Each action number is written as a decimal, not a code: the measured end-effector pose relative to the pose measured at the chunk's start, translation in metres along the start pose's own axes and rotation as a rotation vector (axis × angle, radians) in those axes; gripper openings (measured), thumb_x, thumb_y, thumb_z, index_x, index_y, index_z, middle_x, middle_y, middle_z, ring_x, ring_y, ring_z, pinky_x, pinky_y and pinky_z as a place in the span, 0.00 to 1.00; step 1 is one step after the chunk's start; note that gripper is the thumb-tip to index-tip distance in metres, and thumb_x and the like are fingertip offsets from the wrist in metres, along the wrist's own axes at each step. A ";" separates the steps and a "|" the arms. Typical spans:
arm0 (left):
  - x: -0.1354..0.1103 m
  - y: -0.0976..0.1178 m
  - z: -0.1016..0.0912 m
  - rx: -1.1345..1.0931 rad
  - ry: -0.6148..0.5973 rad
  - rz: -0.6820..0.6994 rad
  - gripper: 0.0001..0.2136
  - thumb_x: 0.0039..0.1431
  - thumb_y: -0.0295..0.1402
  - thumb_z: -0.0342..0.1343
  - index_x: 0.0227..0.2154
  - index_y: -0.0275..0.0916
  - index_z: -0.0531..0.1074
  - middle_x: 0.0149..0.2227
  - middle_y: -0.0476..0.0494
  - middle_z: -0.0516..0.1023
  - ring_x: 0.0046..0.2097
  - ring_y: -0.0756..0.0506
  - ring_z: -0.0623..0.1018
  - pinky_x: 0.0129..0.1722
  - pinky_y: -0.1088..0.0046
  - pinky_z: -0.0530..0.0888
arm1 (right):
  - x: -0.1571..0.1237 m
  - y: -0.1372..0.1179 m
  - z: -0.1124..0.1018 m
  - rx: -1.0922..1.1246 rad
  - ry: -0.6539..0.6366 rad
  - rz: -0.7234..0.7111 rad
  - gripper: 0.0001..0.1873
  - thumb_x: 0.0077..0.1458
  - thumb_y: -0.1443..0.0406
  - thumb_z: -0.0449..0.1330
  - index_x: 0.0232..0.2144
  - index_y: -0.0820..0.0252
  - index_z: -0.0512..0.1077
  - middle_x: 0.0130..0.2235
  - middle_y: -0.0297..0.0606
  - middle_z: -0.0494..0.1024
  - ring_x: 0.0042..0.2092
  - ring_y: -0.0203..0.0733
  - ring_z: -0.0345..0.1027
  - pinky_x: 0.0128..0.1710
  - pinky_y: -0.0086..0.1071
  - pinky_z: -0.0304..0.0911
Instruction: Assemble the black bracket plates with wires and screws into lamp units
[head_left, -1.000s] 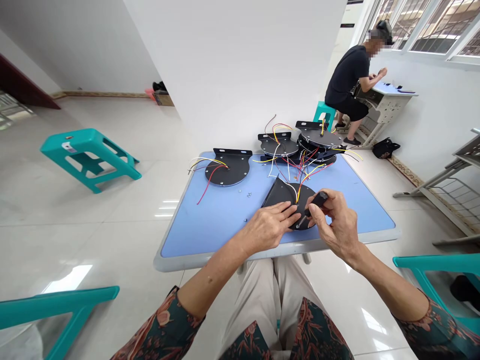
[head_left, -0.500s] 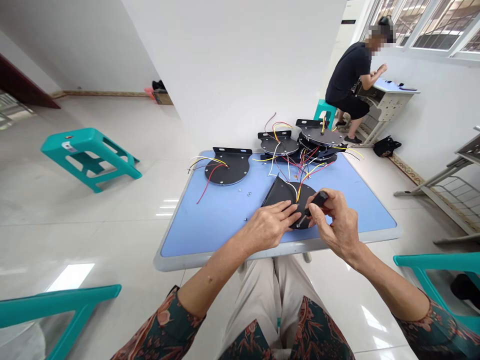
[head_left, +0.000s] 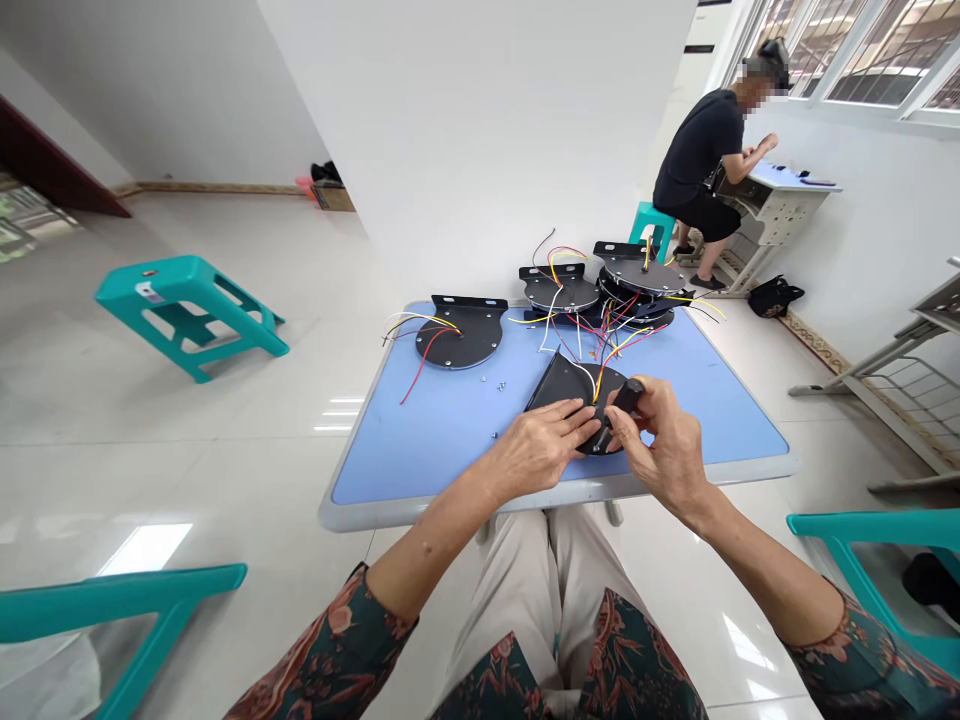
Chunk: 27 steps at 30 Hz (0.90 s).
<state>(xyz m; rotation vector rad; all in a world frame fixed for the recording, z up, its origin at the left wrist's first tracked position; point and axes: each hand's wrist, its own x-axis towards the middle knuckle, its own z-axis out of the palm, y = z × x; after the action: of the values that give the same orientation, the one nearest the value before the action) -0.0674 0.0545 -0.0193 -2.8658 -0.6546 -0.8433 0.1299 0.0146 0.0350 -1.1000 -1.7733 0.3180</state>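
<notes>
While left hand (head_left: 537, 452) pins black plate (head_left: 574, 388) flat — right hand (head_left: 666, 450) grips screwdriver (head_left: 628, 398).

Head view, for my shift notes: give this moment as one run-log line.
left hand: flat on black metal plate | right hand: gripping black-handled screwdriver, tip at plate | surface: blue table | nearby: red and yellow wires

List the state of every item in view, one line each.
Left hand, flat on the plate.
Right hand, gripping the screwdriver.
Black-handled screwdriver, shaft angled down at the plate.
Black metal plate, lying flat, wires attached.
Second plate, lying flat, wires spread.
Stacked plates, piled, wires tangled.
Seated person, working at a desk.
</notes>
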 end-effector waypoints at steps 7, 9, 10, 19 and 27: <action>0.014 0.011 -0.014 -0.155 -0.049 -0.080 0.14 0.69 0.28 0.52 0.56 0.34 0.68 0.55 0.35 0.77 0.65 0.40 0.70 0.63 0.56 0.73 | -0.003 0.000 0.005 -0.032 -0.008 -0.063 0.11 0.66 0.59 0.54 0.47 0.55 0.64 0.34 0.37 0.76 0.27 0.39 0.73 0.27 0.32 0.74; 0.021 0.013 -0.018 -0.201 -0.037 -0.152 0.11 0.69 0.26 0.52 0.51 0.35 0.70 0.51 0.37 0.77 0.59 0.42 0.74 0.57 0.62 0.78 | -0.001 0.002 0.006 -0.034 -0.017 -0.061 0.11 0.66 0.58 0.53 0.48 0.55 0.64 0.33 0.37 0.76 0.27 0.40 0.72 0.27 0.34 0.73; 0.024 0.012 -0.019 -0.215 -0.032 -0.170 0.09 0.68 0.25 0.52 0.49 0.35 0.71 0.49 0.38 0.77 0.56 0.42 0.75 0.55 0.63 0.78 | 0.000 0.003 0.006 -0.039 -0.021 -0.063 0.12 0.66 0.58 0.52 0.48 0.56 0.65 0.33 0.37 0.76 0.26 0.40 0.72 0.27 0.34 0.73; 0.046 -0.006 -0.012 -0.771 -0.104 -0.319 0.06 0.62 0.32 0.62 0.38 0.35 0.78 0.40 0.45 0.78 0.42 0.47 0.77 0.45 0.70 0.77 | 0.009 0.005 0.000 -0.088 -0.032 -0.087 0.11 0.66 0.57 0.52 0.45 0.57 0.65 0.31 0.37 0.76 0.28 0.41 0.71 0.29 0.33 0.70; 0.048 0.000 0.003 -1.074 0.052 -0.475 0.13 0.53 0.39 0.70 0.29 0.33 0.77 0.36 0.44 0.79 0.39 0.47 0.76 0.45 0.69 0.74 | 0.015 -0.001 -0.007 -0.224 -0.051 0.002 0.12 0.60 0.58 0.59 0.42 0.59 0.68 0.27 0.34 0.75 0.24 0.39 0.67 0.27 0.30 0.61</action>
<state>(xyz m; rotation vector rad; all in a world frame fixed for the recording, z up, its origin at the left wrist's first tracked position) -0.0294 0.0730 0.0038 -3.5901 -1.1889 -1.7799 0.1337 0.0246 0.0477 -1.2605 -1.8865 0.1516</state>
